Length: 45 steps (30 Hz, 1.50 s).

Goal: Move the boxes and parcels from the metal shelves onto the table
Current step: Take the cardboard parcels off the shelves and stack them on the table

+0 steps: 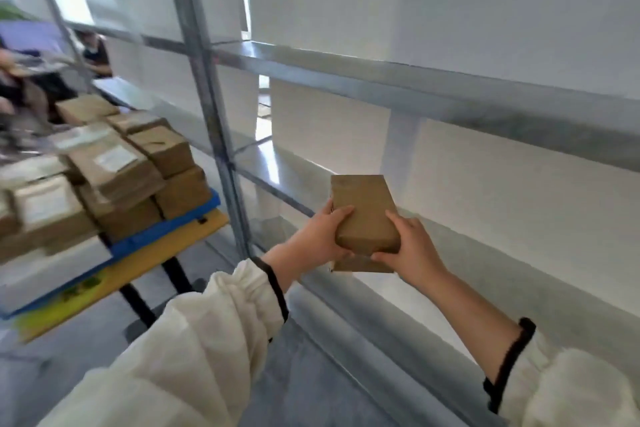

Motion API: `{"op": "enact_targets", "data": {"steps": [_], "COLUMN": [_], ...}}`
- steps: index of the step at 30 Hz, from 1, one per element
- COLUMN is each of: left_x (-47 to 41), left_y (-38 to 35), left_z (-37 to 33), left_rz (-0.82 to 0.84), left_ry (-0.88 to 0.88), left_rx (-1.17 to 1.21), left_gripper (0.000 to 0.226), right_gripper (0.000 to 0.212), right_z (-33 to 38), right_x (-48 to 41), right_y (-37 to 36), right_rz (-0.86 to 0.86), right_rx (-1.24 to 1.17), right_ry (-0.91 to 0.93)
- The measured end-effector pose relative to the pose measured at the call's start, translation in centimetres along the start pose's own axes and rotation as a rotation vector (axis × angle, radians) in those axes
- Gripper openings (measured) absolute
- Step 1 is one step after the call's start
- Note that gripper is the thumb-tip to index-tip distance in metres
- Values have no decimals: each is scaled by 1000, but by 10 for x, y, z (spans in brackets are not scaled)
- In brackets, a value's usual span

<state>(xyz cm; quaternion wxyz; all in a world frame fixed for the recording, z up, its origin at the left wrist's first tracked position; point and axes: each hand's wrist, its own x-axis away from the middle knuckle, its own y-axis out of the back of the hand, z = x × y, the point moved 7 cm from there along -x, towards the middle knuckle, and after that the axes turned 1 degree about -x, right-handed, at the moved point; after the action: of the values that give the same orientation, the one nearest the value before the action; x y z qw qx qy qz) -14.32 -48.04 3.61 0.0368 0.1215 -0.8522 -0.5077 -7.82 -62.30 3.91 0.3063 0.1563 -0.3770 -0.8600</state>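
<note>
Closest in, at the lower middle of the frame, two cream sleeves (pixel 221 315) reach forward, and both hands are clasped on one brown box (pixel 367 211). The left hand (pixel 322 236) curls over its left near edge, and the right hand (pixel 414 248) grips the near right corner. The box is in the air, just in front of the metal shelves (pixel 450 90). Its long axis runs away from the hands, up the frame toward the shelf. A brown edge (pixel 360 266) shows beneath it; I cannot tell whether that is a second parcel. The table (pixel 138 263) stands at the middle left of the frame, well left of the grip, so I'd say the load must swing left, with the left hand the nearer one. On the table I count at least eight brown boxes in a pile (pixel 114 170), though blur hides any more. At the far upper left sits a person (pixel 97 52).
</note>
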Motion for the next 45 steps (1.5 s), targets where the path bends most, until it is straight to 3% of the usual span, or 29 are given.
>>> {"op": "enact_targets", "data": {"steps": [8, 19, 29, 34, 45], "left_x": [118, 230, 266, 278, 282], "left_y": [117, 230, 330, 392, 491], "left_z": [191, 376, 509, 586, 768], "left_rz": [-189, -431, -543, -587, -547], "left_ry": [409, 803, 922, 882, 778], "left_rx": [-17, -2, -36, -90, -52], "left_gripper": [91, 91, 92, 90, 85], "right_gripper": [86, 84, 84, 83, 81], "right_z": [186, 389, 535, 614, 738], "right_x": [-59, -120, -182, -215, -285], "right_y": [-166, -338, -445, -497, -623], "right_rz": [284, 579, 626, 608, 572], "right_rx": [28, 14, -17, -35, -48], "right_ry": [338, 713, 903, 936, 809]}}
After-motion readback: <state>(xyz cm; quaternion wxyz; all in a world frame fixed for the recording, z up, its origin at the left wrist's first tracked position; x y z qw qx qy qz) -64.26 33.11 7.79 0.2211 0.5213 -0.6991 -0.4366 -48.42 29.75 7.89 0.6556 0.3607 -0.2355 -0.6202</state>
